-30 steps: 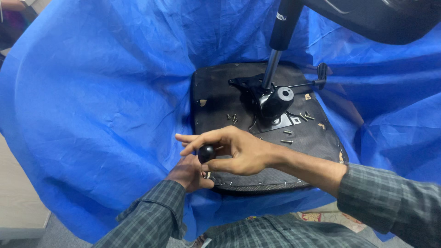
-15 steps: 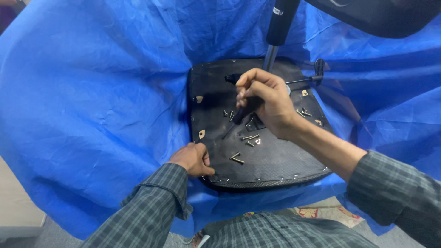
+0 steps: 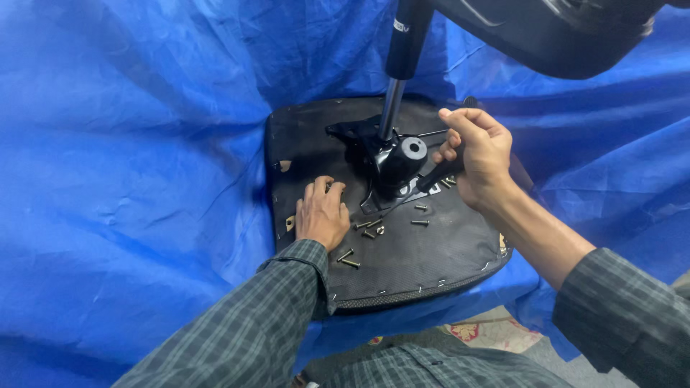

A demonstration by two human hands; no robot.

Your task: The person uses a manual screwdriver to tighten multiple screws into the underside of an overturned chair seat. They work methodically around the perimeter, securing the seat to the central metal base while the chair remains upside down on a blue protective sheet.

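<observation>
Right hand (image 3: pixel 480 156) has shifted from the loose bolts (image 3: pixel 363 231) to the mechanism's black lever (image 3: pixel 437 174) — fist closed round it. Left hand (image 3: pixel 322 213) stays pressed flat on the upturned chair seat (image 3: pixel 431 251), fingers spread — bracing it, apparently.

Glossy blue plastic sheet (image 3: pixel 144 144), matt black seat underside (image 3: pixel 424 251), metal screws (image 3: pixel 420 223).

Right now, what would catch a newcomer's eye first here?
The crinkled blue plastic sheet fills the view, framing a black upturned chair seat. At its centre stands a black metal mechanism with a column. The right hand grips a black lever there; the left hand rests beside scattered screws.
</observation>
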